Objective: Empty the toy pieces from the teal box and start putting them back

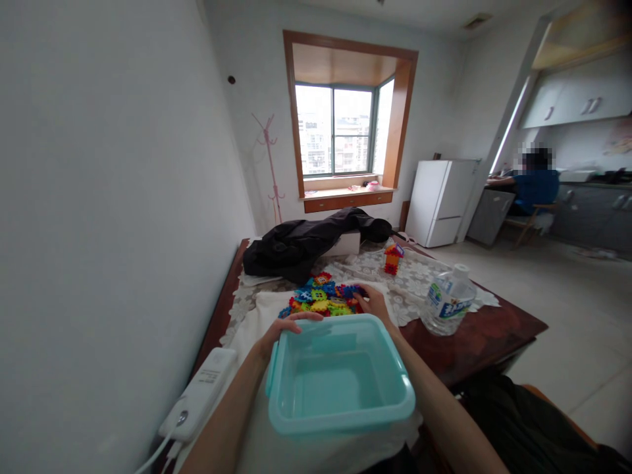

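A light-teal plastic box (340, 421), with nothing inside it, sits close in front of me. My left hand (284, 329) grips its far left corner, fingers laid over the rim. Beyond the box lies a heap of colourful gear-edged plastic building pieces (320, 305) in blue, yellow, red and green. At the right end of that heap, my right hand (372, 304) has its fingers closed on a dark blue building piece (351, 290). A small red and orange house-shaped build (392, 261) stands apart, farther back on the lace tablecloth (415, 276).
A large clear plastic bottle (448, 299) stands on the table's right side. Black cloth (306, 243) covers part of a white box (344, 244) at the back. A white power strip (200, 392) lies along the left wall. A person in blue (536, 187) sits in the kitchen.
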